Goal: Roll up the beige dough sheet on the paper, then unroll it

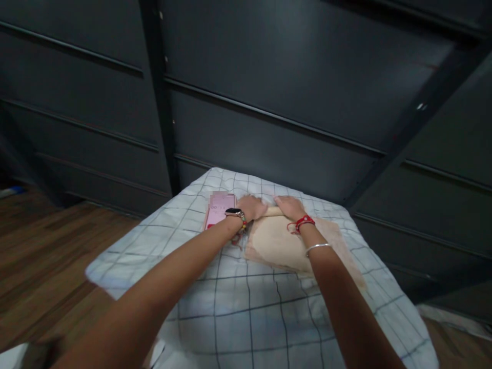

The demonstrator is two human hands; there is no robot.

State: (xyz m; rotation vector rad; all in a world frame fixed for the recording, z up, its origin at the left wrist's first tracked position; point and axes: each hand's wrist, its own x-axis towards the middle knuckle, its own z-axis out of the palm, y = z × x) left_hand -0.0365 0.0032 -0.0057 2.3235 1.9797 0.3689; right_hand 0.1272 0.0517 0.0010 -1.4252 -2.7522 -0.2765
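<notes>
At the far part of a checked white cloth (230,287), both my hands are at a pale beige roll (273,211). My left hand (251,206) is closed at its left end, and my right hand (291,207) is closed over its right end. The roll lies along the far edge of a flat beige sheet (279,241). I cannot tell whether it is a separate rod or the sheet's own rolled edge. Under the sheet is a thin peach-coloured piece (334,233) with a frayed-looking edge. My fingertips are partly hidden and a little blurred.
A phone (218,207) with a lit pink screen lies just left of my left hand. Dark grey panels (269,123) rise right behind the cloth-covered surface. Wooden floor (69,246) shows at the left, with a white object's corner (13,356) at the lower left.
</notes>
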